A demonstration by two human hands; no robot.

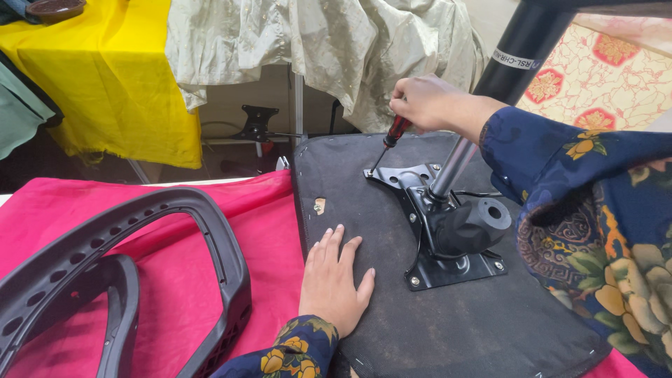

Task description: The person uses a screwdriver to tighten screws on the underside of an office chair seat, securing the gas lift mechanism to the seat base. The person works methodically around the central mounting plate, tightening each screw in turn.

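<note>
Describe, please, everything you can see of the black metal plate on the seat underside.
The metal plate is black, glossy steel by its look, with raised flanges and bolts at its corners. It lies flat on the upturned seat base. A silver column rises from its middle, and a black knob juts out beside it. The right hand holds a red-handled screwdriver, its tip at the far corner.

Left hand [334, 280] lies flat, fingers spread, palm down; right hand [428, 103] is fisted, wrist bent downward, forearm raised.

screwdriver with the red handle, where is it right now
In the head view the screwdriver is upper centre, gripped in the right hand, its tip at the far-left corner of the black metal plate on the upturned seat.
</note>
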